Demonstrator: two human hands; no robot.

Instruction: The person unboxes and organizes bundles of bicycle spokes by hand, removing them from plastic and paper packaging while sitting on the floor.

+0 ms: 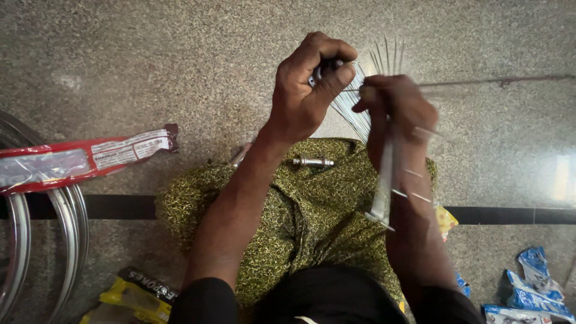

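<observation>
There is one camera, worn on the person's head. It looks straight down, close above the left hand (309, 90), the right hand (396, 111), the lap and the stone floor (150, 60).

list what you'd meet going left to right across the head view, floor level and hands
metal wheel rims → red and clear long packet → yellow and black packet → left hand gripping the hub with thin spokes → right hand → blue and white packets
</observation>
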